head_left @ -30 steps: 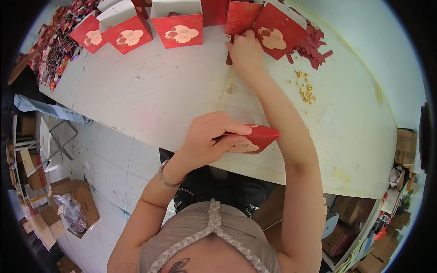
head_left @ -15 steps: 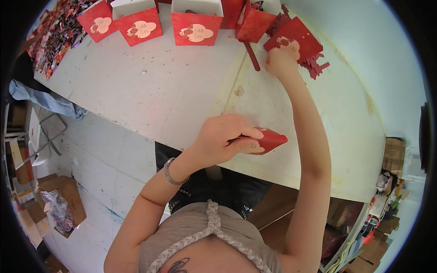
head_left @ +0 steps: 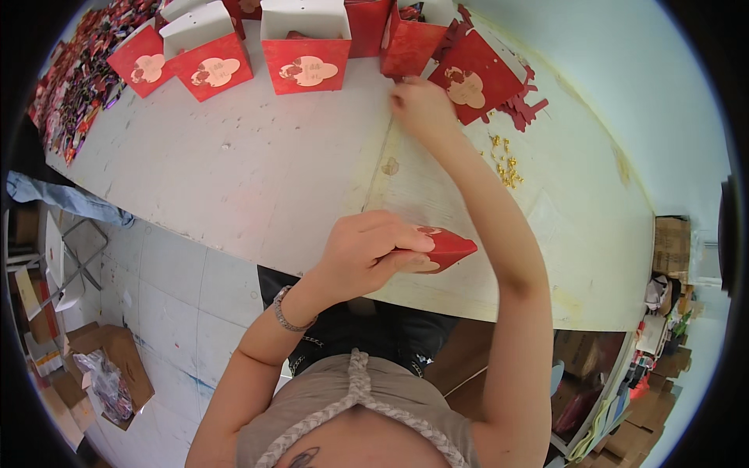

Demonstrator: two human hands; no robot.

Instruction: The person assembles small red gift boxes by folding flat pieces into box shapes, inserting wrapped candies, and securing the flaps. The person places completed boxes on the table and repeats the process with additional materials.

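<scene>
My left hand (head_left: pixel 363 253) is closed around a small red gift box (head_left: pixel 452 248) with a pale printed label. Its pointed end sticks out to the right, above the table's near edge. Farther out, my right hand (head_left: pixel 427 113) has its fingers curled down at the table, close to the foot of an open red box (head_left: pixel 409 45) with wrapped pieces inside. A flat red box (head_left: pixel 480 76) lies just right of that hand, over a pile of dark red paper strips (head_left: pixel 524 109). What my right fingertips hold is hidden.
Open red boxes (head_left: pixel 306 66) stand along the far side of the white table (head_left: pixel 257 171). Wrapped sweets (head_left: pixel 66 101) are heaped at the far left. Small gold pieces (head_left: pixel 507 168) lie beside my right forearm. A cardboard box (head_left: pixel 113 370) sits on the floor at left.
My right hand has moved left from the flat red box to where a single dark red strip lay; that strip no longer shows. The gold pieces have come into sight. My left hand keeps its hold.
</scene>
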